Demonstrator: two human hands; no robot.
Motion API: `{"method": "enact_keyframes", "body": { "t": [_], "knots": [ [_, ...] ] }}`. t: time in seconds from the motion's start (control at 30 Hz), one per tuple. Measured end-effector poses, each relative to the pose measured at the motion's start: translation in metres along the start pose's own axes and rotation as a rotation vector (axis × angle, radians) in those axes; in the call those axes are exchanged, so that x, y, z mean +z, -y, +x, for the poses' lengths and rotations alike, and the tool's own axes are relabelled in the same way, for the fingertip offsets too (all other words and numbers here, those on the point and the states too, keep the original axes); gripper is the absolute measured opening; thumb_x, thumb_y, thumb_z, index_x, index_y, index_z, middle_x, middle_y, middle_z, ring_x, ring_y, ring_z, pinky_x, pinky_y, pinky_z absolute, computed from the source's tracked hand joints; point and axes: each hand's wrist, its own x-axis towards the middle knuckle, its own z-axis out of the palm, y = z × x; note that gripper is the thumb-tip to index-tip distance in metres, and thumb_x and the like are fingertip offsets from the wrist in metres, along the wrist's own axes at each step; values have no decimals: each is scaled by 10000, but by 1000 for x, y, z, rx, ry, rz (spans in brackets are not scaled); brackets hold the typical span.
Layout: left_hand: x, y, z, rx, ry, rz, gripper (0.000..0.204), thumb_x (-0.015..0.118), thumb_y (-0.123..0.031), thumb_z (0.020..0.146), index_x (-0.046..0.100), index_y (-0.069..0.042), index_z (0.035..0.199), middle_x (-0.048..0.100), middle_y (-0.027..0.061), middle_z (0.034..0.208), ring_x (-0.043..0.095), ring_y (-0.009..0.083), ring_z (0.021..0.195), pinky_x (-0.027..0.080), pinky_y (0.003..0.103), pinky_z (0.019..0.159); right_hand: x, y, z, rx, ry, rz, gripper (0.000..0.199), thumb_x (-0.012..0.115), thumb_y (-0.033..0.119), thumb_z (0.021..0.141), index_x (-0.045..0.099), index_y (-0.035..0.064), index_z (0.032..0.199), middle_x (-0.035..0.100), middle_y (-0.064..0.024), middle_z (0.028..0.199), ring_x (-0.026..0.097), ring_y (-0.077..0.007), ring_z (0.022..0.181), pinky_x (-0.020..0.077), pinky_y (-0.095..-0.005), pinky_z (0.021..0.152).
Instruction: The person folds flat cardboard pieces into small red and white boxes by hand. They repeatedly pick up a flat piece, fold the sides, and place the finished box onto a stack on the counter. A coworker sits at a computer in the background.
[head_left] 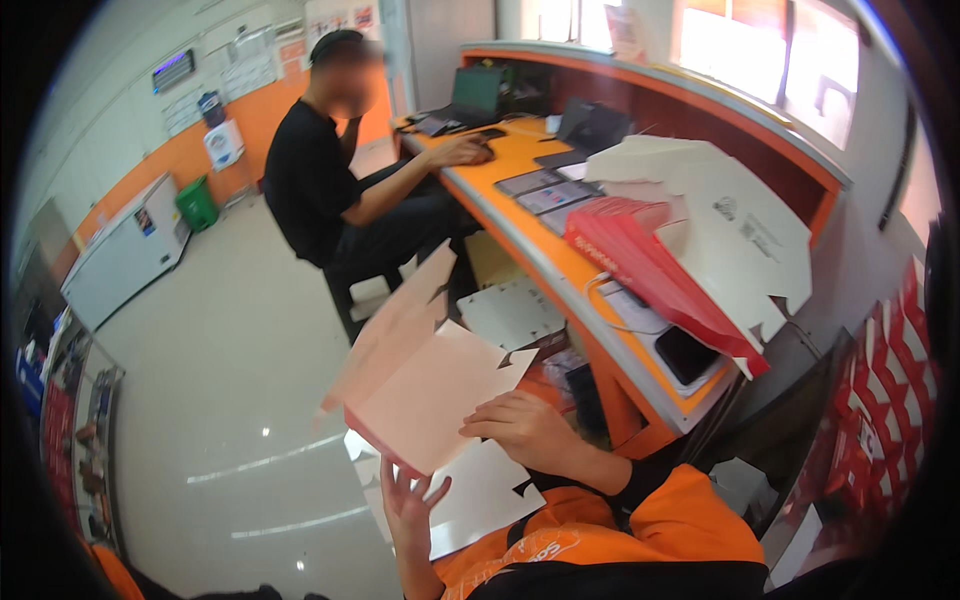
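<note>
An unfolded white cardboard box [435, 395] with a red outer side is in front of my body, its notched flap raised on the left. My right hand [525, 430] grips its right edge, fingers lying over the inner face. At the lower corner, my left hand [405, 510] holds the box with its fingers partly spread; some fingertips are hidden by the board. Below it, over my lap, lies another flat white cardboard sheet [470, 495] with a notched edge.
To the right, an orange-topped desk [520, 145] carries a stack of red and white cardboard boxes [720, 220], a black phone [685, 355] and laptops [475, 95]. A seated person [315, 170] is at its far end. A chest freezer [130, 250] and green bin [197, 203] stand left.
</note>
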Motion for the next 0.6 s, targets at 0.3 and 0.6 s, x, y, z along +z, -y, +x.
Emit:
{"method": "enact_keyframes", "body": {
  "t": [0.3,0.6],
  "knots": [
    [-102,83,-32,124,-491,1486,975,718,-365,724,179,130,1369,289,363,1364,293,473,1270,215,514,1067,-169,49,7,-96,-540,-688,317,546,-49,710,676,47,983,677,-49,906,615,-216,787,456,-324,719],
    [-125,107,-50,-71,-419,1193,976,731,-342,709,185,99,1387,323,313,1380,282,456,1288,169,543,1080,-201,10,-27,693,-571,-888,336,502,-4,792,658,97,1072,633,-158,827,578,-301,769,454,-387,698]
  ]
}}
